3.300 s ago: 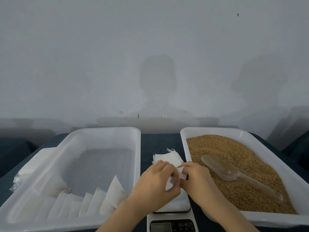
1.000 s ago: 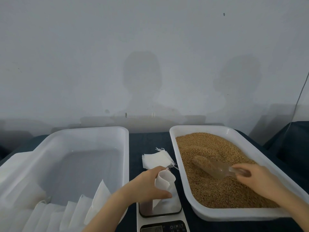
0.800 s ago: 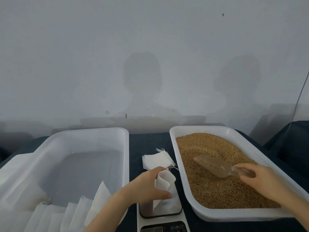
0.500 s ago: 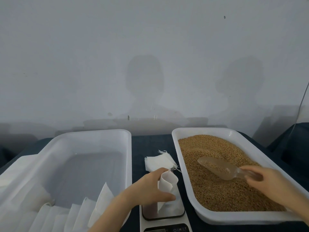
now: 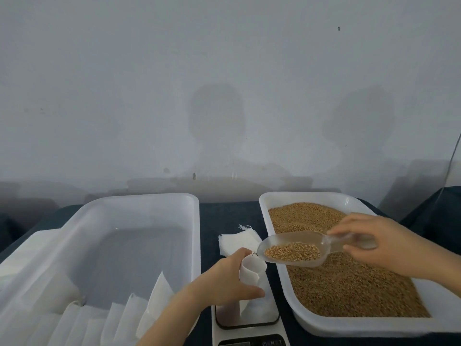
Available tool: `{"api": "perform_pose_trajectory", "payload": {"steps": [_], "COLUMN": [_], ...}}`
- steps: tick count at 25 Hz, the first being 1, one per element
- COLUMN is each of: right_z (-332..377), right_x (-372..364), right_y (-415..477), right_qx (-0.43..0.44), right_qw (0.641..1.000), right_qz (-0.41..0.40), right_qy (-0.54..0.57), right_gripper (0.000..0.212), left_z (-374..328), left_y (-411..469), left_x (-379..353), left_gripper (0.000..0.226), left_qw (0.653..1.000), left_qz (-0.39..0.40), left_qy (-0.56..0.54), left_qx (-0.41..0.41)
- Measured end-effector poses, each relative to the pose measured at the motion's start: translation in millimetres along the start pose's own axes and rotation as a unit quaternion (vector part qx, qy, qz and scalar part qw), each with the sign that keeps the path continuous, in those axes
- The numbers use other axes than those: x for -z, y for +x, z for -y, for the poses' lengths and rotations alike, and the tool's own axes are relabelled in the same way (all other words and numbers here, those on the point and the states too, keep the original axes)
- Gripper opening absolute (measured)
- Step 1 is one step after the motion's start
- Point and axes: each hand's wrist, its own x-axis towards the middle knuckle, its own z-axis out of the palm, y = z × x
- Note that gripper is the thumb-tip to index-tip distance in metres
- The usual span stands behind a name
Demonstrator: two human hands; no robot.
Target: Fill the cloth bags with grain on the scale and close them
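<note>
The buttons on the flat white kitchen scale [image 5: 249, 328] have marks, but they are too small and blurry to read. No other writing shows.

The left hand [image 5: 224, 280] is closed around a small white cloth bag [image 5: 252, 272], holding it upright with its mouth open on the scale. The right hand [image 5: 381, 243] grips the handle of one clear plastic scoop [image 5: 294, 248]. The scoop carries golden grain and its tip is just beside the bag's mouth.

There are two white plastic tubs. The right tub [image 5: 324, 323] is full of brown grain [image 5: 349, 283]. The left tub [image 5: 139, 203] holds a row of white bags [image 5: 109, 320] near the front. A small pile of flat white bags [image 5: 237, 242] lies on the dark blue table [image 5: 224, 213] between the tubs, behind the scale.
</note>
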Motion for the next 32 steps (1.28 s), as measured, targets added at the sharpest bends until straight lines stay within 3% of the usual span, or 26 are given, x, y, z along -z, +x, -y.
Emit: {"api": "perform_pose_trajectory", "payload": {"steps": [9,32], "right_z": [21,35], "right_x": [13,20], "right_y": [26,33], "right_qx": [0.052,0.057], "right_qw": [0.988,0.969], "right_qz": [0.045,0.065], "right_qy": [-0.135,-0.231], "right_gripper": [0.027,0.029], "left_z": [-3,2], "left_y": [-3,2], "left_x": [1,-3], "left_gripper": [0.072,0.076], "left_qw": [1.0,1.0], "left_qz": [-0.004,-0.013], "left_qy": [-0.006,-0.011], "left_qx": [-0.014,-0.015]}}
